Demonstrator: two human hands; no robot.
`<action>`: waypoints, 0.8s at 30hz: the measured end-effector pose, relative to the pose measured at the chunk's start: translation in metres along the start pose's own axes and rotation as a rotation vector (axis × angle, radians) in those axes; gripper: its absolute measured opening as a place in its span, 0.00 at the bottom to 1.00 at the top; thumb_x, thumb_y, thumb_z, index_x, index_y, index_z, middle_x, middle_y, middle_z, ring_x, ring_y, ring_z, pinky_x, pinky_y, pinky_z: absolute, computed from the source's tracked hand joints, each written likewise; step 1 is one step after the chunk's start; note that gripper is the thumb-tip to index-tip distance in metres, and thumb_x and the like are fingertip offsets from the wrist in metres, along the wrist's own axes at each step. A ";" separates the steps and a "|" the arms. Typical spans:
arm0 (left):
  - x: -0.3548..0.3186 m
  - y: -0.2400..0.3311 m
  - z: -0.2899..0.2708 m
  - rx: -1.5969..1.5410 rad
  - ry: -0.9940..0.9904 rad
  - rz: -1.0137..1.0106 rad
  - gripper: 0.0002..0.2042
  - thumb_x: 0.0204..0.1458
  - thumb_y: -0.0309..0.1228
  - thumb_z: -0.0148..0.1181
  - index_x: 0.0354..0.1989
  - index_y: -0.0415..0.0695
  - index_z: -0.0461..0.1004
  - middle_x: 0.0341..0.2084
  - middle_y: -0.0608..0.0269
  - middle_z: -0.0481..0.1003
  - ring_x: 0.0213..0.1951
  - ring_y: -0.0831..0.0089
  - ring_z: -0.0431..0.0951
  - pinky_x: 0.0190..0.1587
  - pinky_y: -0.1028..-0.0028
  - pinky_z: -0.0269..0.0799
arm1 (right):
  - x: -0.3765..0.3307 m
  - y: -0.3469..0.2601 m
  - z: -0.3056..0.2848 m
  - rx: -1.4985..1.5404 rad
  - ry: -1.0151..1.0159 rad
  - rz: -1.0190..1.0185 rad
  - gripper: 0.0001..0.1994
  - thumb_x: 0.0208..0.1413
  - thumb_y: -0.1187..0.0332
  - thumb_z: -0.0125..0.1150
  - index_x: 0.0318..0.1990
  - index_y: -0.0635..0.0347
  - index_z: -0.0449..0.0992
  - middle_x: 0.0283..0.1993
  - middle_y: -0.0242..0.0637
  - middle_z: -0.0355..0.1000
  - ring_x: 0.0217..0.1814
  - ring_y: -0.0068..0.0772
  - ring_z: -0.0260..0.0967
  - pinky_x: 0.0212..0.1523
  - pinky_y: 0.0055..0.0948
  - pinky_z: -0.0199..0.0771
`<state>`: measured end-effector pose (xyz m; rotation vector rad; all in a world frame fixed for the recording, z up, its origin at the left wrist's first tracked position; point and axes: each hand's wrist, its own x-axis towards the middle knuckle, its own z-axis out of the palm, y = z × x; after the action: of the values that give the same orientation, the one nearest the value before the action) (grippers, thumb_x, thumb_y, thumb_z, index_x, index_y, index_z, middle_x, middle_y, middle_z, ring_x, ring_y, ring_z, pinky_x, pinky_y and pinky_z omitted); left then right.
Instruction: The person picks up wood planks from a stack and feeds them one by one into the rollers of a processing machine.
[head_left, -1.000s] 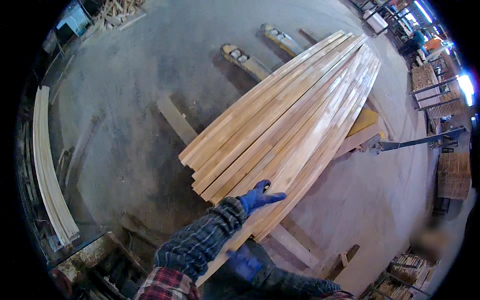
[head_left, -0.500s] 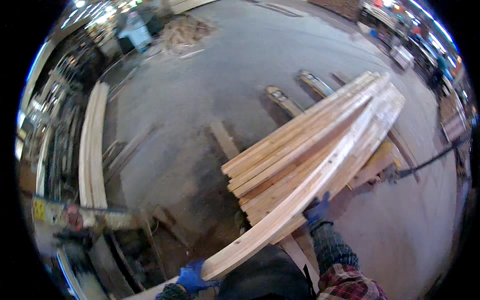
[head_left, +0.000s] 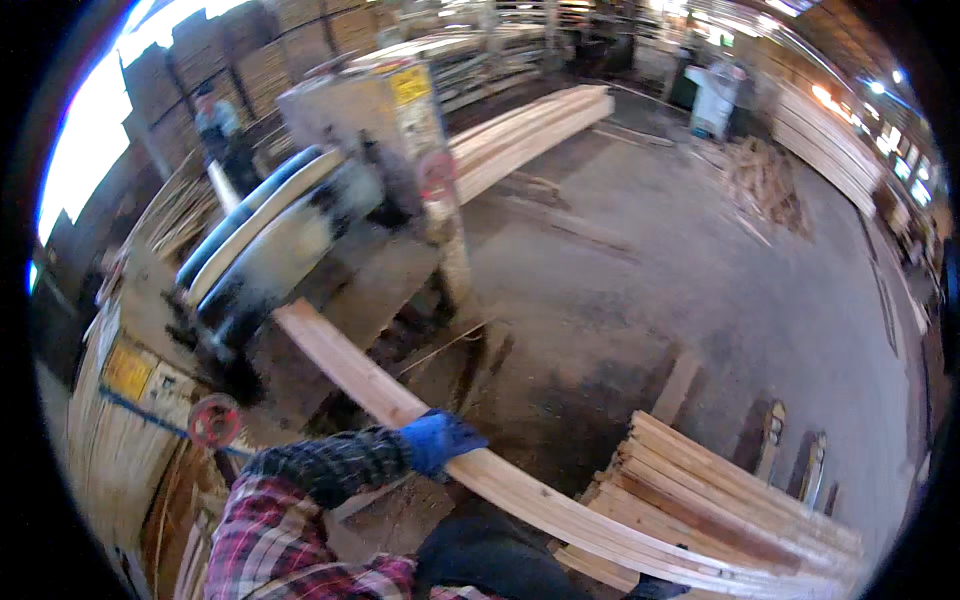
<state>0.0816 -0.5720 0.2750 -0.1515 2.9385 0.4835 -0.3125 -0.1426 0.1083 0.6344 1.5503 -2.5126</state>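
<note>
A long, pale wooden board (head_left: 545, 502) runs slantwise in front of me, from the machine at the left to the lower right. My left hand (head_left: 440, 443), in a blue glove, is closed around it near its middle. My right hand (head_left: 655, 588) shows only in part at the lower edge, gripping the board farther right; most of it is hidden. Past the board's right part lies a stack of similar boards (head_left: 690, 465). The board's far-left end points toward a machine roller (head_left: 265, 245) and stands apart from it.
Red handwheels (head_left: 215, 421) and yellow labels mark the machine's frame (head_left: 440, 220). Beyond it lies another bundle of boards (head_left: 535, 130). Pallet-jack forks (head_left: 772, 440) stick out behind the stack. A scrap-wood heap (head_left: 765, 185) is on the floor. Another person (head_left: 220, 130) stands at the far left.
My view has swung left toward the machine. The board's left end, cut off by the lower edge before, now shows near the rollers. Both hands stay on the board.
</note>
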 end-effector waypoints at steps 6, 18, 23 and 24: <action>-0.002 -0.055 -0.015 0.106 0.112 -0.024 0.46 0.28 0.40 0.72 0.65 0.49 0.64 0.54 0.53 0.73 0.53 0.53 0.74 0.56 0.57 0.70 | -0.035 0.001 0.069 -0.142 -0.046 -0.037 0.34 0.62 0.40 0.45 0.68 0.54 0.60 0.63 0.42 0.67 0.58 0.42 0.68 0.60 0.46 0.70; -0.108 -0.280 -0.055 0.492 0.042 -0.411 0.50 0.24 0.46 0.77 0.64 0.47 0.64 0.55 0.58 0.72 0.56 0.56 0.72 0.64 0.59 0.62 | -0.104 0.047 0.151 -0.087 -0.266 0.019 0.35 0.61 0.38 0.45 0.66 0.55 0.62 0.64 0.42 0.67 0.60 0.45 0.67 0.62 0.49 0.67; -0.065 -0.220 -0.087 0.220 -0.040 -0.353 0.47 0.27 0.54 0.75 0.60 0.44 0.69 0.53 0.52 0.74 0.55 0.52 0.73 0.61 0.60 0.66 | -0.156 0.086 0.180 0.031 -0.416 0.186 0.36 0.61 0.37 0.44 0.66 0.55 0.63 0.64 0.42 0.67 0.60 0.46 0.67 0.63 0.50 0.66; -0.051 -0.203 -0.075 0.066 0.045 -0.298 0.46 0.28 0.56 0.75 0.59 0.43 0.70 0.52 0.50 0.74 0.55 0.51 0.73 0.60 0.60 0.68 | -0.169 0.093 0.186 0.059 -0.451 0.242 0.36 0.60 0.37 0.44 0.66 0.56 0.63 0.65 0.42 0.67 0.60 0.46 0.67 0.63 0.50 0.66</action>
<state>0.1465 -0.7842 0.2911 -0.5881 2.8975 0.3415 -0.1833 -0.3687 0.1733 0.2174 1.1671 -2.3151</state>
